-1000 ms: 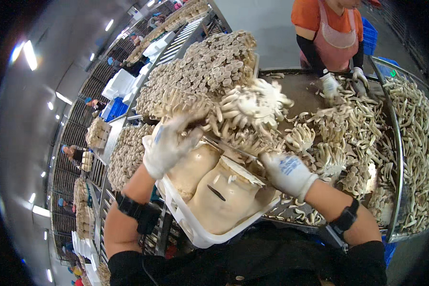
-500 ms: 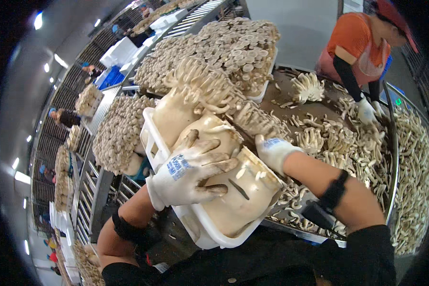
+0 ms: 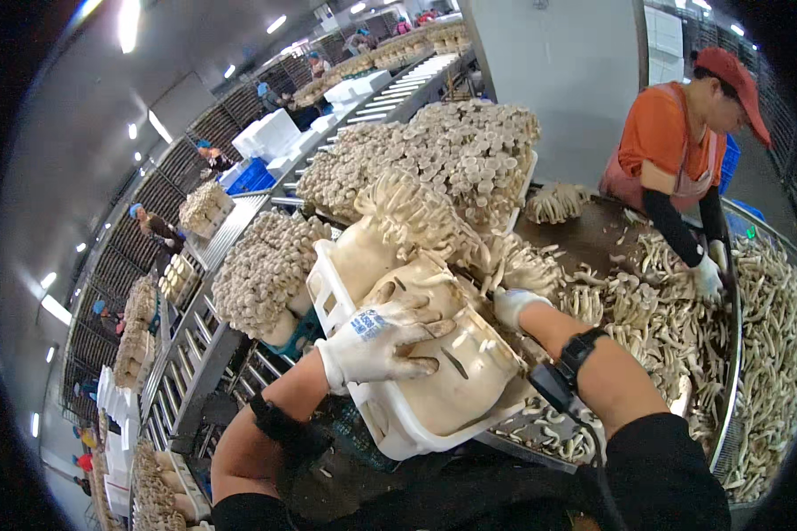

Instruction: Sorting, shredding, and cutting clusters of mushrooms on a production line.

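A white plastic crate (image 3: 388, 423) sits tilted in front of me, holding several pale, rounded mushroom-growing bottles or bags (image 3: 456, 376). My left hand (image 3: 385, 341), in a soiled white glove, lies across them with its fingers spread. From the far one a long-stemmed mushroom cluster (image 3: 407, 212) fans out toward the work table. My right hand (image 3: 515, 308), also gloved, is at the far right side of the crate, next to a cut mushroom cluster (image 3: 527, 265). Its fingers look curled, but they are mostly hidden, and I cannot make out what they hold.
Loose mushrooms cover much of the dark table (image 3: 584, 234), and more fill a bin (image 3: 766, 354) at the right. A co-worker (image 3: 669, 146) in orange handles mushrooms across the table. Full crates of mushrooms (image 3: 270, 274) stand on the roller conveyor (image 3: 186, 354) at left.
The whole view has shifted, so the scene sits lower and further right. My left hand stays spread on the bags. My right hand remains by the cluster, its fingers now more hidden.
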The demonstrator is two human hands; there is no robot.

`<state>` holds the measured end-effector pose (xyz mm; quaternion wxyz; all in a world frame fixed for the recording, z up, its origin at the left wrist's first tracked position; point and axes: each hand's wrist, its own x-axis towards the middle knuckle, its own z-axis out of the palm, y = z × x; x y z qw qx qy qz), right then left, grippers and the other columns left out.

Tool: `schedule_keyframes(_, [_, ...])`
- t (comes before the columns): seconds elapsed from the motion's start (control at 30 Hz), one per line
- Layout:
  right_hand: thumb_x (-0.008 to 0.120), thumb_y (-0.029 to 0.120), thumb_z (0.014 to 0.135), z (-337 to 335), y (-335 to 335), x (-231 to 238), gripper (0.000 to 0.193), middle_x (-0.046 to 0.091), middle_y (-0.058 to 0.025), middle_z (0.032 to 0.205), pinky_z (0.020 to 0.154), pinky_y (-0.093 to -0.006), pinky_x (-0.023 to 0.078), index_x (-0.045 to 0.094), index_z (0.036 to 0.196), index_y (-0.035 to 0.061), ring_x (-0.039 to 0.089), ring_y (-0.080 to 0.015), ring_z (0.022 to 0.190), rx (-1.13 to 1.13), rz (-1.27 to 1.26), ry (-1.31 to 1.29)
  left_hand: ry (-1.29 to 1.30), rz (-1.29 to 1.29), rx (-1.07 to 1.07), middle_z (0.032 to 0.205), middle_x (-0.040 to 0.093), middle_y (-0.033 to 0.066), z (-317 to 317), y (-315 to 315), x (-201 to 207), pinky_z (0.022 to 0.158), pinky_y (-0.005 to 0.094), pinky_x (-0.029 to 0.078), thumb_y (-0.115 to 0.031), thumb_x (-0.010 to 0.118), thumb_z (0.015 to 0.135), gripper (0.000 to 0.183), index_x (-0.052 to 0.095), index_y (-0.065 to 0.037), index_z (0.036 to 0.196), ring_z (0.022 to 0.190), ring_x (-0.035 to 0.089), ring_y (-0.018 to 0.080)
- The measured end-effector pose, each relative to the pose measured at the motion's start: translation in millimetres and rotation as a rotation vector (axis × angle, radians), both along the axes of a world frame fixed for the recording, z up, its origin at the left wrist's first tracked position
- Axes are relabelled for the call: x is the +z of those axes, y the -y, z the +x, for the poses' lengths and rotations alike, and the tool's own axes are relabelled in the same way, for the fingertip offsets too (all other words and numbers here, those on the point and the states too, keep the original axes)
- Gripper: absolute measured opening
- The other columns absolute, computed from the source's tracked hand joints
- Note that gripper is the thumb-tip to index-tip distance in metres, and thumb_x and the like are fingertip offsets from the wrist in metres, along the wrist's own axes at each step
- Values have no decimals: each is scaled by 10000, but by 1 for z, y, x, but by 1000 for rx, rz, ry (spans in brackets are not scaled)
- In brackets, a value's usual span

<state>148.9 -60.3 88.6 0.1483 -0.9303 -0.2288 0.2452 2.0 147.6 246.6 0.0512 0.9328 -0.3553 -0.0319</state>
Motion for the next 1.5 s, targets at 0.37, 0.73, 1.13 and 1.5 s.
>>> schedule_keyframes(0.37, [359, 139, 875, -44, 99, -10, 268, 623, -269, 854, 722, -478, 464, 477, 1045, -32, 623, -394, 790, -27, 78, 277, -46, -70, 155, 1403, 331, 232, 3, 7, 2, 1110, 475, 144, -403, 704, 680, 776, 439, -89, 1339, 1335, 205, 432])
schedule_keyframes(0.73, [442, 166, 833, -77, 109, 7, 297, 630, -246, 823, 751, -465, 461, 438, 1081, 2, 623, -390, 786, -61, 122, 207, -40, -31, 182, 1341, 410, 231, 8, 2, 3, 1070, 531, 201, -473, 654, 725, 703, 479, -138, 1319, 1270, 313, 469])
schedule_keyframes(1.13, [378, 160, 867, -61, 102, 35, 251, 623, -272, 802, 715, -467, 482, 498, 1018, -1, 630, -390, 784, 14, 19, 78, -41, -19, 178, 1312, 458, 193, 13, 7, 6, 1064, 548, 197, -463, 648, 737, 667, 500, -148, 1305, 1265, 339, 439])
schedule_keyframes(1.5, [445, 81, 815, -28, 117, 17, 161, 636, -225, 768, 628, -450, 497, 477, 956, 11, 641, -371, 713, -248, 74, 339, -57, -69, 216, 1286, 484, 194, 13, 10, 5, 1056, 529, 230, -421, 662, 725, 624, 540, -136, 1267, 1249, 364, 435])
